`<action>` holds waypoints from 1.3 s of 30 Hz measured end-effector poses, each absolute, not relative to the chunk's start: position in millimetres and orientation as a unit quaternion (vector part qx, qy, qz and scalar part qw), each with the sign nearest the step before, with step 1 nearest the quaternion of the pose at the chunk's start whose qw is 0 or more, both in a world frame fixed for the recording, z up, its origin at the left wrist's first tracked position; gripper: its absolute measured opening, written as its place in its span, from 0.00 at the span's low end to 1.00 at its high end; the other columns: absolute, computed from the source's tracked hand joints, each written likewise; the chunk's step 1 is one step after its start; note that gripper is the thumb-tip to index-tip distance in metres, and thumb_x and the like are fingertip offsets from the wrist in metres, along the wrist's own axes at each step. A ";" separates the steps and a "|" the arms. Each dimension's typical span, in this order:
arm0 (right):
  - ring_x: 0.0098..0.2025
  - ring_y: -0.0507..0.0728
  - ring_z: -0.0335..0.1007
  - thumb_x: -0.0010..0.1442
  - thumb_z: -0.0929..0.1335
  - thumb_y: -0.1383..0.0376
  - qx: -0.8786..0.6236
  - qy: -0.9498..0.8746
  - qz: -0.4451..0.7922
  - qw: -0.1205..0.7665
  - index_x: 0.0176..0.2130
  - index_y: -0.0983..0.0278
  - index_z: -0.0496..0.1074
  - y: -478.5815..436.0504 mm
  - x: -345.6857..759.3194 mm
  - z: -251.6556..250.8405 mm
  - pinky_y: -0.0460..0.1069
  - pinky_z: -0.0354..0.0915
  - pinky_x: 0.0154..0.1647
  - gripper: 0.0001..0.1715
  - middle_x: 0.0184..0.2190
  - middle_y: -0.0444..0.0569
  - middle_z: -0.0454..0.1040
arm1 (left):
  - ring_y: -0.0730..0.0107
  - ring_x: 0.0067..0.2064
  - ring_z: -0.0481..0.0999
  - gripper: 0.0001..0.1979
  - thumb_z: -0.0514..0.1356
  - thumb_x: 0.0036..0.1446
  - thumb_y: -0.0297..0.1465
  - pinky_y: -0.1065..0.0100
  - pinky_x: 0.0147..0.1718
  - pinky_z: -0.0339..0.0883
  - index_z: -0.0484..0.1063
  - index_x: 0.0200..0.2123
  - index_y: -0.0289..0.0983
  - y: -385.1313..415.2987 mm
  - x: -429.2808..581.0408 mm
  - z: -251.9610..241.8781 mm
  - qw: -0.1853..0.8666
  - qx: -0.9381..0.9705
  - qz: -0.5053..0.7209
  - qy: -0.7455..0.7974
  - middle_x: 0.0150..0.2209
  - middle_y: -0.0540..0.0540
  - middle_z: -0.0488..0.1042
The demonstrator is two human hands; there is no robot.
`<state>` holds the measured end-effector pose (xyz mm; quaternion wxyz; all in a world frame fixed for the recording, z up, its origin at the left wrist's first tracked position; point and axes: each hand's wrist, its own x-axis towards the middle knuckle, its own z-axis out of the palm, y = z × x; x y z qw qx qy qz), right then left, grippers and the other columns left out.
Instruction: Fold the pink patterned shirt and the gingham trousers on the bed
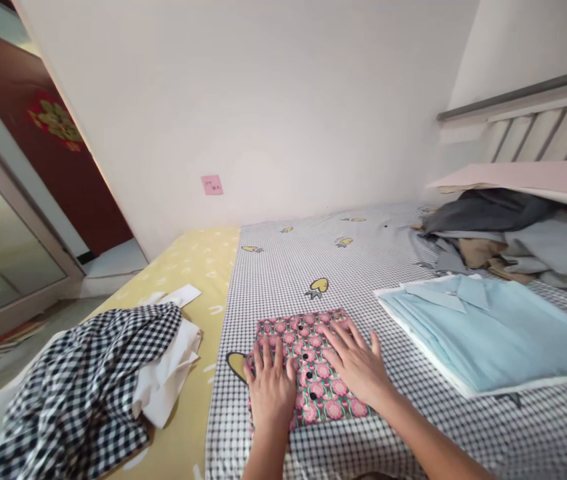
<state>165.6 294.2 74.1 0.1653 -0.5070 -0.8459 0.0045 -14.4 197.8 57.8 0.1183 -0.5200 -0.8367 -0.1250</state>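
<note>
A small folded garment in pink floral print with black buttons lies on the checked bedsheet near the front edge. My left hand lies flat on its left part, fingers stretched forward. My right hand presses flat on its right part, fingers spread toward the top edge. Neither hand grips anything.
A folded light blue shirt lies to the right. Behind it sits a heap of grey and tan clothes under a pink board. On the left, black-and-white checked cloth and white fabric rest on a yellow sheet.
</note>
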 end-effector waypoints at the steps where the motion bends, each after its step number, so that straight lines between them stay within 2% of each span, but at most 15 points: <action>1: 0.74 0.68 0.45 0.71 0.54 0.45 -0.519 -0.845 0.024 0.126 0.70 0.42 0.57 291.9 168.4 66.6 0.76 0.38 0.70 0.32 0.73 0.40 0.57 | 0.44 0.73 0.55 0.27 0.49 0.69 0.38 0.34 0.68 0.47 0.60 0.69 0.45 197.4 -14.1 58.2 0.112 -0.519 -0.131 -0.837 0.73 0.41 0.56; 3: 0.75 0.68 0.43 0.71 0.52 0.43 -0.542 -0.835 0.041 0.082 0.71 0.44 0.55 292.6 173.1 53.7 0.76 0.38 0.70 0.35 0.74 0.39 0.53 | 0.45 0.73 0.54 0.27 0.49 0.69 0.38 0.34 0.68 0.47 0.61 0.69 0.45 196.6 -13.0 58.7 0.096 -0.516 -0.147 -0.838 0.73 0.42 0.55; 8: 0.76 0.68 0.40 0.70 0.50 0.41 -0.542 -0.836 0.035 0.079 0.72 0.45 0.52 299.7 176.1 41.5 0.75 0.37 0.71 0.37 0.75 0.38 0.48 | 0.48 0.73 0.54 0.26 0.49 0.68 0.39 0.37 0.70 0.42 0.64 0.67 0.44 196.6 -16.5 61.8 0.031 -0.494 -0.242 -0.835 0.72 0.43 0.58; 10: 0.76 0.68 0.40 0.70 0.51 0.41 -0.541 -0.836 0.038 0.086 0.72 0.45 0.53 300.2 175.8 40.0 0.75 0.36 0.71 0.37 0.75 0.39 0.49 | 0.52 0.70 0.62 0.25 0.46 0.69 0.38 0.42 0.70 0.49 0.70 0.63 0.42 197.5 -27.5 66.0 -0.010 -0.452 -0.317 -0.834 0.69 0.42 0.66; 13: 0.75 0.68 0.42 0.69 0.52 0.41 -0.533 -0.838 0.037 0.112 0.71 0.46 0.55 300.5 175.5 36.1 0.75 0.36 0.71 0.37 0.74 0.40 0.52 | 0.59 0.59 0.74 0.26 0.39 0.70 0.33 0.54 0.63 0.64 0.75 0.55 0.37 198.9 -56.5 77.0 -0.027 -0.393 -0.381 -0.837 0.59 0.38 0.76; 17: 0.75 0.68 0.44 0.69 0.53 0.41 -0.533 -0.835 0.031 0.134 0.71 0.46 0.57 301.5 175.4 31.0 0.75 0.37 0.71 0.37 0.74 0.40 0.53 | 0.61 0.54 0.77 0.21 0.45 0.66 0.27 0.63 0.58 0.66 0.77 0.49 0.34 202.0 -98.6 93.7 -0.024 -0.396 -0.359 -0.845 0.52 0.37 0.78; 21: 0.74 0.69 0.47 0.68 0.53 0.42 -0.528 -0.837 0.023 0.143 0.70 0.45 0.59 301.8 175.5 28.0 0.75 0.38 0.71 0.37 0.73 0.40 0.56 | 0.62 0.50 0.78 0.15 0.52 0.63 0.28 0.64 0.53 0.67 0.79 0.43 0.38 213.9 -118.5 100.8 -0.060 -0.428 -0.324 -0.841 0.47 0.42 0.80; 25: 0.74 0.69 0.47 0.67 0.54 0.40 -0.526 -0.836 0.016 0.157 0.69 0.45 0.61 302.8 176.2 24.0 0.75 0.38 0.71 0.38 0.72 0.40 0.57 | 0.61 0.48 0.78 0.10 0.59 0.60 0.29 0.65 0.48 0.67 0.80 0.42 0.39 236.1 -123.3 97.7 -0.102 -0.431 -0.318 -0.838 0.45 0.43 0.81; 28: 0.74 0.69 0.48 0.67 0.54 0.39 -0.530 -0.833 0.016 0.160 0.69 0.45 0.61 304.2 176.4 21.0 0.75 0.38 0.71 0.38 0.72 0.39 0.57 | 0.63 0.43 0.80 0.09 0.59 0.62 0.31 0.65 0.45 0.69 0.79 0.41 0.38 252.6 -127.9 94.2 -0.153 -0.411 -0.342 -0.831 0.40 0.45 0.82; 32: 0.74 0.69 0.48 0.66 0.54 0.39 -0.532 -0.830 0.016 0.164 0.69 0.44 0.61 305.3 176.5 17.9 0.74 0.37 0.72 0.38 0.72 0.38 0.58 | 0.69 0.38 0.79 0.10 0.58 0.67 0.34 0.63 0.42 0.73 0.77 0.41 0.35 265.5 -136.6 92.2 -0.220 -0.397 -0.382 -0.805 0.37 0.48 0.81; 39: 0.73 0.70 0.51 0.65 0.55 0.39 -0.524 -0.833 0.008 0.179 0.68 0.44 0.63 305.6 178.7 16.0 0.74 0.39 0.71 0.38 0.71 0.39 0.59 | 0.72 0.34 0.77 0.09 0.64 0.64 0.35 0.64 0.38 0.74 0.76 0.44 0.35 269.2 -144.0 89.8 -0.271 -0.381 -0.404 -0.786 0.33 0.51 0.78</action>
